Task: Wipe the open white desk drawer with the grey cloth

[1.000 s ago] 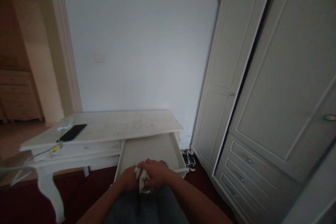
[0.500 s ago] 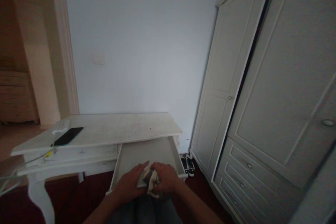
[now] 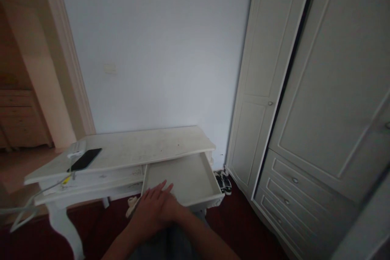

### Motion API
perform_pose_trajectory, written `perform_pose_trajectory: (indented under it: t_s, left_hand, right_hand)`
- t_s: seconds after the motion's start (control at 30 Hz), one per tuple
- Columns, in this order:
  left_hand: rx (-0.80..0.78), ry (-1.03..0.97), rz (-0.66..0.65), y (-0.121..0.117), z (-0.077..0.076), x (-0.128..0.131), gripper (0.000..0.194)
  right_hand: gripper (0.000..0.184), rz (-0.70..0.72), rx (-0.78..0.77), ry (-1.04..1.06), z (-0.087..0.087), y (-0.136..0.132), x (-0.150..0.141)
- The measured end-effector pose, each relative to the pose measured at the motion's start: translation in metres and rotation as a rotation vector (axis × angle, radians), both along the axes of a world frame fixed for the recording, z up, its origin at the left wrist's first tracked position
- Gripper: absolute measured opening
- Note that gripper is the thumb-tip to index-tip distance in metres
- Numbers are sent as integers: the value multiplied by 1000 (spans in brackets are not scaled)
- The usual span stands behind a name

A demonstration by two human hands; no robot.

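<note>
My left hand lies across my right hand at the front left corner of the pulled-out drawer. Its fingers are stretched out, slightly apart, pointing toward the drawer's inside. The fingers of my right hand are hidden under the left one. A crumpled light-coloured cloth sticks out on the far side of the left hand, below the drawer's left wall; most of it is covered. It appears to be in my right hand. The drawer belongs to a white desk.
A dark phone and a white device with a pale cable are at the desk's left end. Black-and-white shoes stand on the red floor by the grey-white wardrobe. A doorway opens at the left.
Both hands have moved left, from the drawer's front to its left corner, and now overlap. The cloth has gone from between the hands to the left. The view has shifted slightly.
</note>
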State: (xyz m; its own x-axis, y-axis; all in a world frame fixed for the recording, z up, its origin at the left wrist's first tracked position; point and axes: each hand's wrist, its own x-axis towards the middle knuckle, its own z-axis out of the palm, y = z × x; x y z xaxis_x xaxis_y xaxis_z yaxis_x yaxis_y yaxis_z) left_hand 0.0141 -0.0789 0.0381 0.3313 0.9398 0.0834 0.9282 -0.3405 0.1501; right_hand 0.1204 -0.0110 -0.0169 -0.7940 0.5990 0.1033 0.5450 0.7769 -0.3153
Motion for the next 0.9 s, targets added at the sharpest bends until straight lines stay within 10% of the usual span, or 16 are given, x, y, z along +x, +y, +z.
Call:
perform_pose_trajectory:
  t_s: [0.33, 0.6, 0.9]
  left_hand:
    - [-87, -76, 79, 14, -12, 12, 66]
    - [5, -115, -57, 26, -12, 94, 56]
    - [14, -225, 18, 12, -43, -48, 59]
  right_hand:
    - [78, -229, 34, -175, 12, 14, 157]
    - [57, -255, -118, -218, 10, 31, 168]
    - [82, -263, -270, -186, 19, 28, 167]
